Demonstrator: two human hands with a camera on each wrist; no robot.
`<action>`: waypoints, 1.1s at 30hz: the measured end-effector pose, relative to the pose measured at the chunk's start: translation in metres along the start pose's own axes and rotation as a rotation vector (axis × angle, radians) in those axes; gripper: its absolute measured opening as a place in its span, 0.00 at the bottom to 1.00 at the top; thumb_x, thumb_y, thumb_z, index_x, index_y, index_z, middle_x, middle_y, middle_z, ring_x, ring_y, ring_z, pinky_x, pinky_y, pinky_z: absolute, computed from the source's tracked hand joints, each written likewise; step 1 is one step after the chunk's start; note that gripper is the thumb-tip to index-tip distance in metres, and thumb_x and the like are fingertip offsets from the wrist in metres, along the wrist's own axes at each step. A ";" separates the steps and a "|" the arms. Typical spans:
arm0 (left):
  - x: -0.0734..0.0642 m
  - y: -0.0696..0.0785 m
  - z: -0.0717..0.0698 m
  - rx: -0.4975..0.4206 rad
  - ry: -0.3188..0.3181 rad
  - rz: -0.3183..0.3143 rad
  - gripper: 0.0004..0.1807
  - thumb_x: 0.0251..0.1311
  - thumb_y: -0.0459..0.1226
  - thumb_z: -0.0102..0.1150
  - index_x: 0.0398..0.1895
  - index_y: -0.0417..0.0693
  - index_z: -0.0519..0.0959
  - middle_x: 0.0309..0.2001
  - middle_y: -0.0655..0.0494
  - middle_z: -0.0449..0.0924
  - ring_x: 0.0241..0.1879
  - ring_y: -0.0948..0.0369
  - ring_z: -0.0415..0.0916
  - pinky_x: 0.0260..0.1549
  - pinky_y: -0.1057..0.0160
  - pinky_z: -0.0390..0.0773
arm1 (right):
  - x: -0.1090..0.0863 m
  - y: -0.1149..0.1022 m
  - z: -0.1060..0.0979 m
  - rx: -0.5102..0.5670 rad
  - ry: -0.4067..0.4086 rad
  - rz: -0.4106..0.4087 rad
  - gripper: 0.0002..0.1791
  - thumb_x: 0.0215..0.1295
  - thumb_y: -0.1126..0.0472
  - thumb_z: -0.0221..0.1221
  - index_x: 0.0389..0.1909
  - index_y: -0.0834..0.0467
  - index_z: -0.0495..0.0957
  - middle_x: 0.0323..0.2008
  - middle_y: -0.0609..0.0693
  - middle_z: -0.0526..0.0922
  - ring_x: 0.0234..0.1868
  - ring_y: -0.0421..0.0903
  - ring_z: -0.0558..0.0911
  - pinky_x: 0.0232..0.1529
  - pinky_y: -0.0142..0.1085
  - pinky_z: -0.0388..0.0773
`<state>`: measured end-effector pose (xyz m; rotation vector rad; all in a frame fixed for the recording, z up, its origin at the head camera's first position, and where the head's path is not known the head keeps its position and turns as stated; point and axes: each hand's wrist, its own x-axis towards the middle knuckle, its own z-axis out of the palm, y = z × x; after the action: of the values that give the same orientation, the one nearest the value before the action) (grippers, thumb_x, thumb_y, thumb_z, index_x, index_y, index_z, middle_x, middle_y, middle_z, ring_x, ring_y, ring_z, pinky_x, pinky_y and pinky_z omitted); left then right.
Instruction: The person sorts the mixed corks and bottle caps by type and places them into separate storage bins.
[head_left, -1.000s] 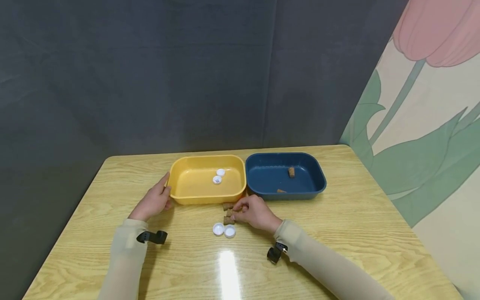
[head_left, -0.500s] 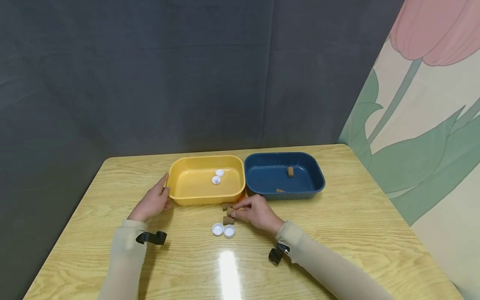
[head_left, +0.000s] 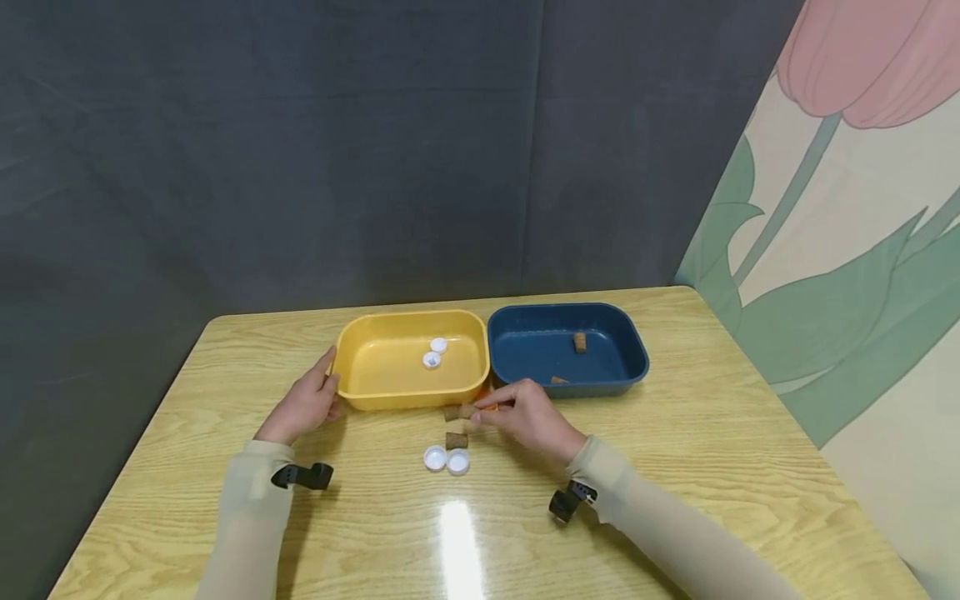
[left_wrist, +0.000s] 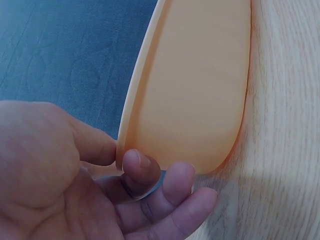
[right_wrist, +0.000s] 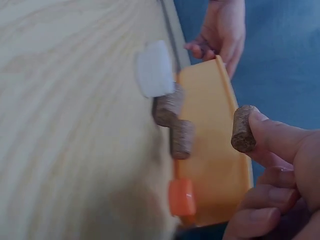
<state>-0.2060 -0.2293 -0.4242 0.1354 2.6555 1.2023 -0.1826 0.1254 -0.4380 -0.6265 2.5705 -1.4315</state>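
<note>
My right hand [head_left: 536, 417] pinches a cork [right_wrist: 243, 129] between thumb and fingertips, raised over the table in front of the trays. Two more corks lie below it: one [head_left: 451, 413] by the yellow tray's front wall, another [head_left: 456, 440] nearer me. Beside that one are two white bottle caps [head_left: 435, 457], hollow side up. An orange cap [right_wrist: 182, 197] sits close to the tray, partly hidden by my right hand in the head view. My left hand [head_left: 303, 402] holds the left end of the yellow tray [left_wrist: 195, 90], thumb and fingers at its rim.
Two white caps [head_left: 438, 345] lie inside the yellow tray. To its right, side by side, stands a dark blue tray [head_left: 525, 390] with two corks [head_left: 580, 342] in it. A dark cloth [head_left: 375, 150] hangs behind the wooden table [head_left: 675, 467].
My right hand has lifted the middle cork off the table and moved it slightly away from me and to the right. The left hand stays at the yellow tray.
</note>
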 end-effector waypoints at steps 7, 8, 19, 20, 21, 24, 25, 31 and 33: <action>-0.001 0.000 0.000 -0.013 -0.001 -0.004 0.32 0.81 0.37 0.31 0.81 0.42 0.35 0.30 0.45 0.68 0.30 0.53 0.76 0.35 0.54 0.81 | 0.003 -0.007 -0.020 0.000 0.039 -0.008 0.08 0.61 0.55 0.70 0.39 0.51 0.91 0.28 0.43 0.86 0.22 0.38 0.68 0.24 0.28 0.63; -0.001 0.001 0.000 -0.014 -0.001 -0.003 0.32 0.81 0.37 0.31 0.81 0.42 0.35 0.31 0.45 0.68 0.30 0.53 0.76 0.35 0.54 0.81 | 0.003 -0.008 -0.024 0.000 0.045 -0.007 0.08 0.61 0.55 0.70 0.39 0.50 0.91 0.26 0.45 0.85 0.21 0.38 0.67 0.23 0.28 0.62; 0.001 -0.002 0.001 -0.016 0.002 0.001 0.32 0.81 0.36 0.31 0.81 0.42 0.35 0.31 0.45 0.69 0.29 0.54 0.76 0.35 0.55 0.80 | 0.008 -0.008 -0.062 -0.064 0.091 0.024 0.12 0.64 0.51 0.68 0.44 0.51 0.90 0.23 0.54 0.81 0.15 0.39 0.62 0.18 0.30 0.58; 0.001 -0.002 0.001 -0.016 0.003 0.001 0.32 0.81 0.36 0.31 0.81 0.42 0.35 0.30 0.45 0.69 0.29 0.54 0.75 0.34 0.55 0.80 | 0.010 -0.008 -0.065 -0.074 0.093 0.027 0.13 0.64 0.50 0.68 0.45 0.51 0.89 0.21 0.54 0.79 0.14 0.39 0.62 0.18 0.31 0.58; 0.002 -0.002 0.001 -0.017 0.005 0.002 0.32 0.81 0.36 0.31 0.81 0.42 0.35 0.30 0.45 0.69 0.28 0.54 0.75 0.34 0.55 0.80 | 0.011 -0.007 -0.069 -0.079 0.098 0.036 0.12 0.64 0.50 0.68 0.45 0.51 0.89 0.20 0.54 0.78 0.14 0.40 0.62 0.17 0.31 0.59; 0.002 -0.002 0.001 -0.014 0.007 0.001 0.32 0.81 0.36 0.31 0.81 0.42 0.35 0.30 0.45 0.68 0.28 0.54 0.75 0.34 0.55 0.80 | 0.015 -0.005 -0.079 -0.094 0.107 0.061 0.11 0.64 0.50 0.68 0.44 0.49 0.90 0.18 0.56 0.75 0.14 0.43 0.65 0.16 0.31 0.62; 0.002 -0.002 0.001 -0.012 0.007 0.001 0.32 0.81 0.36 0.31 0.81 0.42 0.35 0.30 0.45 0.68 0.29 0.54 0.75 0.34 0.55 0.80 | 0.017 -0.004 -0.082 -0.103 0.109 0.066 0.11 0.64 0.50 0.68 0.44 0.49 0.90 0.19 0.56 0.77 0.14 0.43 0.66 0.16 0.32 0.63; 0.002 -0.002 0.001 -0.011 0.010 0.005 0.32 0.81 0.36 0.31 0.81 0.42 0.35 0.30 0.45 0.69 0.29 0.54 0.76 0.34 0.54 0.80 | 0.027 0.004 -0.098 -0.177 0.108 0.060 0.11 0.65 0.51 0.67 0.44 0.51 0.90 0.20 0.55 0.80 0.16 0.44 0.67 0.18 0.32 0.61; 0.002 -0.002 0.001 -0.009 0.010 0.005 0.32 0.81 0.36 0.31 0.81 0.42 0.35 0.30 0.45 0.69 0.29 0.54 0.76 0.34 0.54 0.80 | 0.031 0.006 -0.103 -0.202 0.106 0.050 0.11 0.66 0.52 0.67 0.44 0.52 0.90 0.19 0.51 0.80 0.16 0.43 0.65 0.20 0.33 0.61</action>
<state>-0.2075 -0.2294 -0.4271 0.1355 2.6595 1.2187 -0.2445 0.1956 -0.3846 -0.5196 2.8163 -1.2307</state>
